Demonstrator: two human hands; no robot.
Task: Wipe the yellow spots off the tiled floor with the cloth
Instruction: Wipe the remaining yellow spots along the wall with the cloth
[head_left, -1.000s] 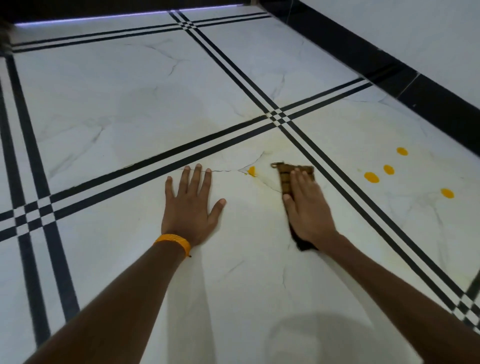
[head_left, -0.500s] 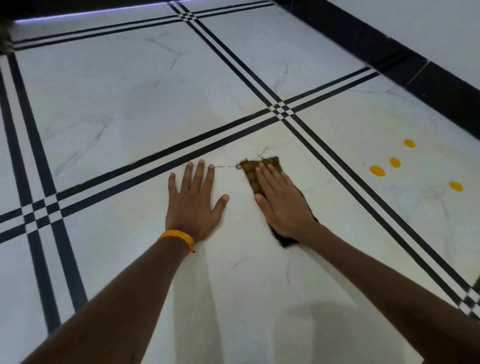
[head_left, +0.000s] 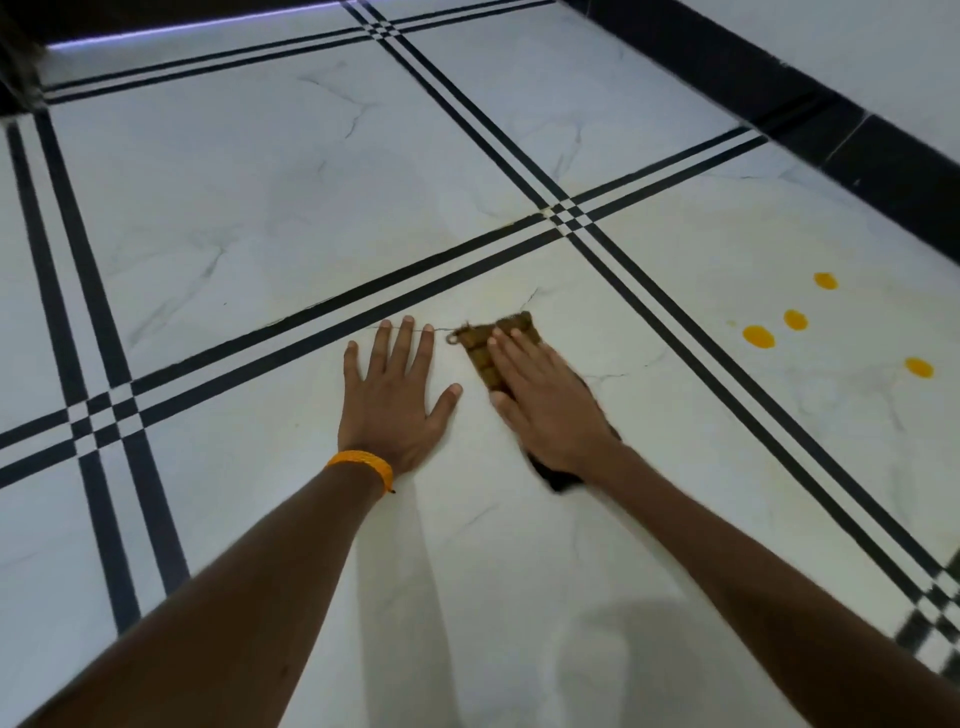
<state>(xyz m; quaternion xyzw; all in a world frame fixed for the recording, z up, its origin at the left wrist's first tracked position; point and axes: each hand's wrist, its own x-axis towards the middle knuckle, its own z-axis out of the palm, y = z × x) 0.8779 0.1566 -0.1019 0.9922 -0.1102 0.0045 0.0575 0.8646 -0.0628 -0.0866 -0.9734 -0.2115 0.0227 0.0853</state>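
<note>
A brown checked cloth lies flat on the white marble floor, and my right hand presses down on it with straight fingers. Most of the cloth is hidden under that hand. My left hand rests flat on the tile just left of the cloth, fingers spread, an orange band on its wrist. Several yellow spots sit on the tile to the right, past the double black stripe: a large yellow spot, a smaller yellow spot, a far yellow spot and a near yellow spot.
Double black stripes cross the floor between the tiles. A black skirting and a white wall run along the right side. A faint yellowish smear shows on the tile near the spots.
My right hand slid the cloth leftward toward my left hand, over the yellow spot that lay beside it; that spot no longer shows. My left hand stayed planted.
</note>
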